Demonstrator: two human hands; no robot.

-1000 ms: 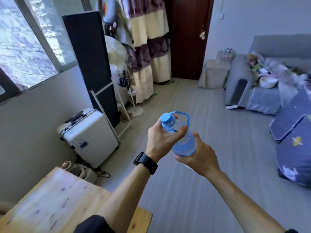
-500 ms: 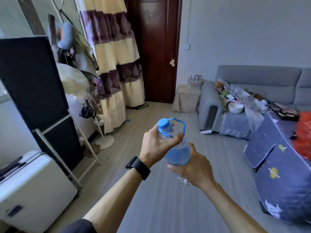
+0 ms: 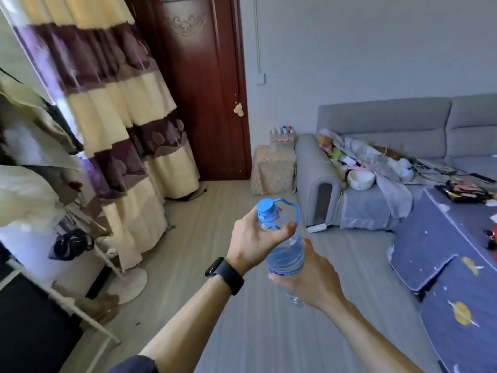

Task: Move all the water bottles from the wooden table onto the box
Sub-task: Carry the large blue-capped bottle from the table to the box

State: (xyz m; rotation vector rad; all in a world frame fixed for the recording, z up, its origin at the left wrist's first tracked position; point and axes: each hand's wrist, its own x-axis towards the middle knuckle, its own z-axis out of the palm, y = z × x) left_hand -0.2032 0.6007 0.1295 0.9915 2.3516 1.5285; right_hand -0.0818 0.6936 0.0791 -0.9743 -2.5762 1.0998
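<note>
Both hands carry one clear water bottle (image 3: 288, 253) with a blue cap and a blue carry loop, held out over the floor in mid-view. My left hand (image 3: 255, 242) wraps the neck just under the cap. My right hand (image 3: 313, 278) cups the lower body from beneath. Far ahead, beside the door, stands the box (image 3: 273, 170) under a beige patterned cloth, with several water bottles (image 3: 282, 134) standing on top. The wooden table is out of view.
A grey sofa (image 3: 376, 157) piled with clothes and a white bowl sits right of the box. A blue space-print cloth (image 3: 454, 278) covers furniture at the right. Curtain (image 3: 121, 130), fan base (image 3: 129, 281) and a black panel (image 3: 32, 319) line the left.
The view has swung right and forward: the wooden table and suitcase have left the frame, and the box and sofa are closer. Both hands keep the same hold on the bottle.
</note>
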